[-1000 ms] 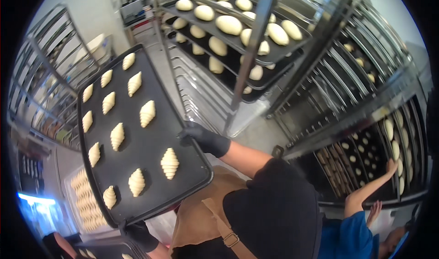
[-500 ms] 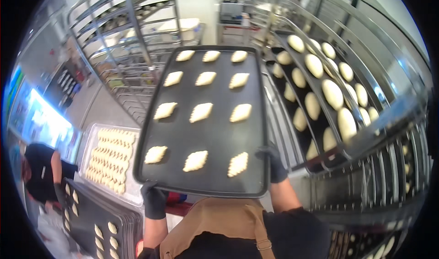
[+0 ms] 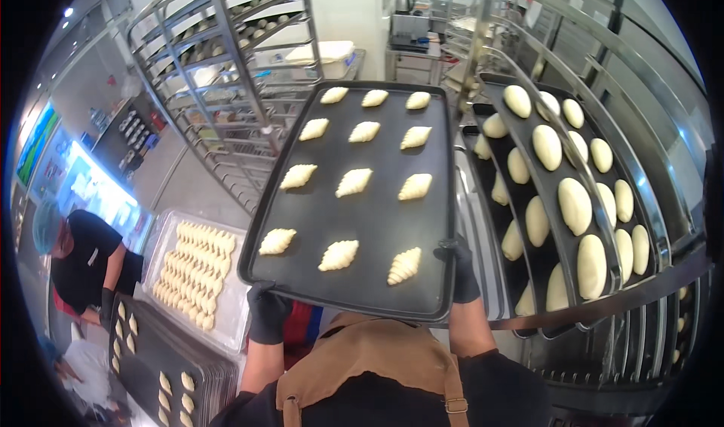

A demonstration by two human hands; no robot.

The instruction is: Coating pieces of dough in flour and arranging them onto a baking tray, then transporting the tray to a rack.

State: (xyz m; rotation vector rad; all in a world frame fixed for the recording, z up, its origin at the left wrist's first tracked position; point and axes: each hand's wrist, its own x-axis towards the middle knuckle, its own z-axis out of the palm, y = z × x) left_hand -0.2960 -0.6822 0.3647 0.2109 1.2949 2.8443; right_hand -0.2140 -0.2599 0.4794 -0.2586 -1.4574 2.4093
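Note:
A dark baking tray (image 3: 377,235) is held out in front of me, with rows of ridged, unbaked croissants (image 3: 354,182) spaced apart on it. My left hand (image 3: 269,314), in a black glove, is closed on the tray's near left corner. On the near right side, my gloved right hand (image 3: 463,272) grips the tray's edge, thumb over the rim and the other fingers hidden beneath. Close beyond that hand, a metal rack (image 3: 498,323) carries dark trays of smooth oval dough pieces (image 3: 576,206).
Another metal rack (image 3: 240,39) stands at the far left. Left of me, a pale tray (image 3: 235,320) holds tightly packed croissants, beside a stack of dark trays (image 3: 197,352). A co-worker (image 3: 87,254) in a blue hair cover leans over that stack.
Tray, racks and the co-worker all sit a little farther right in the picture. Both my hands keep their hold on the tray, and its croissants have not shifted on it.

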